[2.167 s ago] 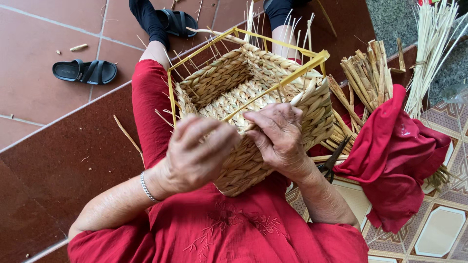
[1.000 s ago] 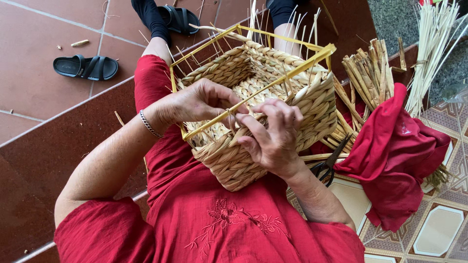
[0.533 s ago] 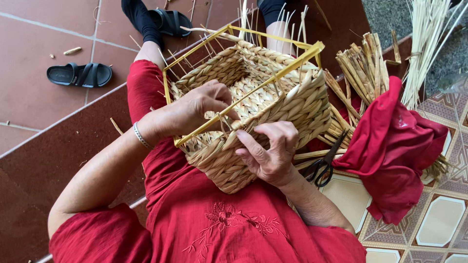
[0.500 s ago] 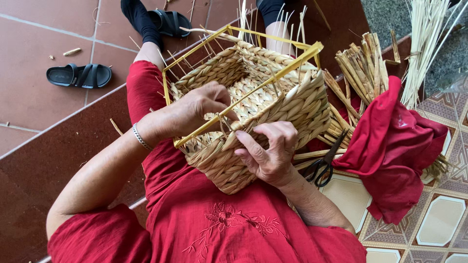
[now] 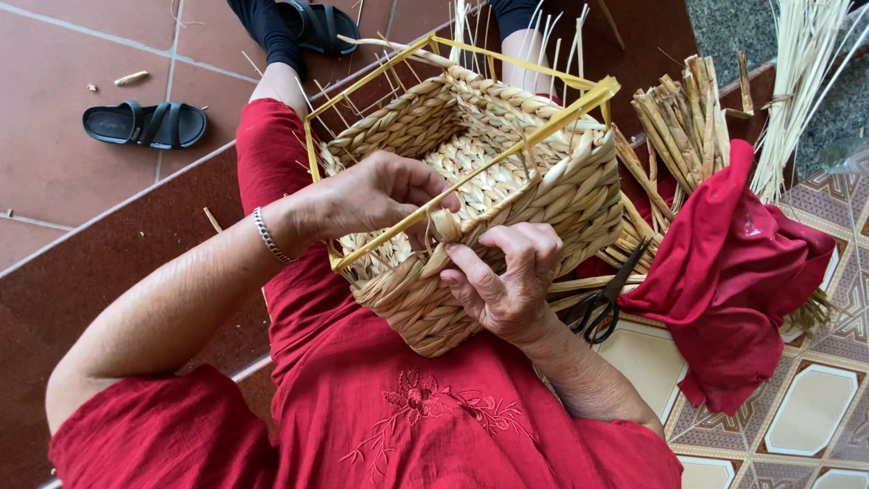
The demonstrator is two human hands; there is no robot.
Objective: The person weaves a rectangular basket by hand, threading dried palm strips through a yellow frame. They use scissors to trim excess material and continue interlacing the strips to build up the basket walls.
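— Nearest the camera?
— Red dress (image 5: 407, 417), soft cloth with stitched flowers on the front, spread over the lap.

— And on the lap?
— Basket (image 5: 480, 190), half woven from thick, twisted straw-coloured rope, rough and ridged. Boxy shape, built around a yellow frame (image 5: 471, 181) of thin straight bars. Tipped on its side, mouth turned up and to the left, long axis running from lower left to upper right, bottom resting against the lap.

— Hands?
— Left hand (image 5: 376, 195) reaching over the near yellow bar into the mouth, fingers curled and pinching a strand (image 5: 444, 222) at the rim. Right hand (image 5: 507, 281) cupped under the near wall from outside, thumb and fingers pressed on the same strand, just beside the left. Silver bracelet (image 5: 268, 235) on the left wrist.

— To the right of that?
— Black-handled scissors (image 5: 602, 303) on the patterned floor (image 5: 815, 417), near the right wrist. Beyond them a crumpled red cloth (image 5: 733, 272), draped over a bundle of flat dry reeds (image 5: 674, 127), stiff and tan.

— Further off?
— Loose pale stalks (image 5: 801, 81), thin and long, fanning toward the top right corner. Spare uprights sticking out past the far rim of the basket. Black sandal (image 5: 145, 124) lying alone on the red tiles (image 5: 63, 163) at the left; another at the top on a black-socked foot (image 5: 281, 27).
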